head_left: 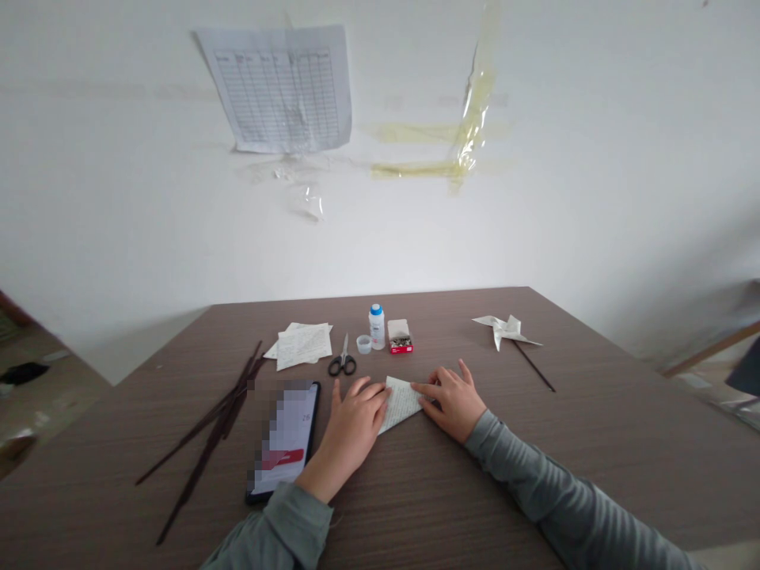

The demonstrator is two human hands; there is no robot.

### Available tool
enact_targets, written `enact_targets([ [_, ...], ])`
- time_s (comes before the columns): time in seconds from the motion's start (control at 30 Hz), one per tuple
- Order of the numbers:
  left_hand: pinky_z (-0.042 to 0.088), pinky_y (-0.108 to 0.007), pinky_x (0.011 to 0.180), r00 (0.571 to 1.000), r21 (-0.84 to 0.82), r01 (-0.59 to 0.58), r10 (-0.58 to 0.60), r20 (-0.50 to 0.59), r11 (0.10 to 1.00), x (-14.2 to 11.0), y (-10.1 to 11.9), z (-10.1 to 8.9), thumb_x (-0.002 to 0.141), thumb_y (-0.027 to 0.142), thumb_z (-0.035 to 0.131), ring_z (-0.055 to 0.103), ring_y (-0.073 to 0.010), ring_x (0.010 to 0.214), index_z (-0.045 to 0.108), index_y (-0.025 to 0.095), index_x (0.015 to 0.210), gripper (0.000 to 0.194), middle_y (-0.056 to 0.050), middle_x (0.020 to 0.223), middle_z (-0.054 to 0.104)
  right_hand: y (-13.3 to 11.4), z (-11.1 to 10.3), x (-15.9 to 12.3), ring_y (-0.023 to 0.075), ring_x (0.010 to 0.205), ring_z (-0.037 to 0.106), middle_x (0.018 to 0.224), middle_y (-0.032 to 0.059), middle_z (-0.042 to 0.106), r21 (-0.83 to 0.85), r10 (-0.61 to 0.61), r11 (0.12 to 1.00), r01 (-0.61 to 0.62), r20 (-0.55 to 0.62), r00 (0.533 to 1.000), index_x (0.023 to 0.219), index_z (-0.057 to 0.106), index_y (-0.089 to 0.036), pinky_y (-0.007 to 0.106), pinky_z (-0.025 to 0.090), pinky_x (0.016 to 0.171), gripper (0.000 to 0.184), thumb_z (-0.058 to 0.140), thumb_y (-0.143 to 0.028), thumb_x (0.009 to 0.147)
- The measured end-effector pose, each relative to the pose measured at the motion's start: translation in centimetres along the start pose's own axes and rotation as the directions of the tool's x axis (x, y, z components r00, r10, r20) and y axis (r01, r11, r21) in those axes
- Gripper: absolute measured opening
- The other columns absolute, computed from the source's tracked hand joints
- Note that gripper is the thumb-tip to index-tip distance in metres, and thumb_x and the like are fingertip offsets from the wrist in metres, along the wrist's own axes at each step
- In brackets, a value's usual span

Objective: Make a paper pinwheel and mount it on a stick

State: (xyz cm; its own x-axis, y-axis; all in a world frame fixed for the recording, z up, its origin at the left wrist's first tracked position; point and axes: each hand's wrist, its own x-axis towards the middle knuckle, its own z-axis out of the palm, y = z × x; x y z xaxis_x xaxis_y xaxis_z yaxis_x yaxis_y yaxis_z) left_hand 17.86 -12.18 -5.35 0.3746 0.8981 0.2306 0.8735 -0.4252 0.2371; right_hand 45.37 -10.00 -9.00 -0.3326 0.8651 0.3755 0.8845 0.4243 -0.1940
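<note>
A folded piece of written paper [399, 402], roughly triangular, lies on the table between my two hands. My left hand [355, 419] holds its left edge, fingertips pressed together on the paper. At the right corner, my right hand [452, 402] pinches the paper between thumb and index finger, with the other fingers raised. Just beyond my left hand are black-handled scissors [343, 362]. Behind the paper stand a white bottle with a blue cap [377, 328], a small clear cup [364, 344] and an open red box [400, 340] of small metal pieces.
A phone [288, 443] lies left of my left forearm. Farther left are several thin dark sticks [217, 416] and a stack of written paper sheets [302, 346]. A paper pinwheel [504, 329] on a dark stick lies at the right. The table [570, 467] meets a white wall.
</note>
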Motion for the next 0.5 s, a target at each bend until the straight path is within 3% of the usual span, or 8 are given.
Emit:
enact_targets([
  [0.17, 0.042, -0.087, 0.155, 1.0, 0.008, -0.011, 0.011, -0.017, 1.0, 0.01, -0.25, 0.38, 0.127, 0.017, 0.067, 0.08, -0.0413, 0.165, 0.096, 0.038, 0.157, 0.047, -0.009, 0.164, 0.095, 0.03, -0.32, 0.08, 0.0324, 0.115, 0.087, 0.121, 0.0083, 0.089, -0.005, -0.02, 1.0, 0.02, 0.002, 1.0, 0.149, 0.101, -0.045, 0.09, 0.043, 0.148, 0.043, 0.082, -0.029, 0.114],
  [0.5, 0.042, -0.085, 0.155, 1.0, 0.015, -0.007, 0.007, 0.006, 1.0, 0.11, -0.15, -0.07, 0.126, 0.017, 0.067, 0.076, -0.0403, 0.165, 0.095, 0.037, 0.155, 0.046, -0.008, 0.163, 0.095, 0.03, -0.69, 0.09, 0.0311, 0.115, 0.088, 0.122, 0.0074, 0.09, -0.012, -0.051, 0.999, 0.051, 0.01, 0.999, 0.151, 0.1, -0.044, 0.091, 0.041, 0.15, 0.045, 0.08, -0.027, 0.114],
])
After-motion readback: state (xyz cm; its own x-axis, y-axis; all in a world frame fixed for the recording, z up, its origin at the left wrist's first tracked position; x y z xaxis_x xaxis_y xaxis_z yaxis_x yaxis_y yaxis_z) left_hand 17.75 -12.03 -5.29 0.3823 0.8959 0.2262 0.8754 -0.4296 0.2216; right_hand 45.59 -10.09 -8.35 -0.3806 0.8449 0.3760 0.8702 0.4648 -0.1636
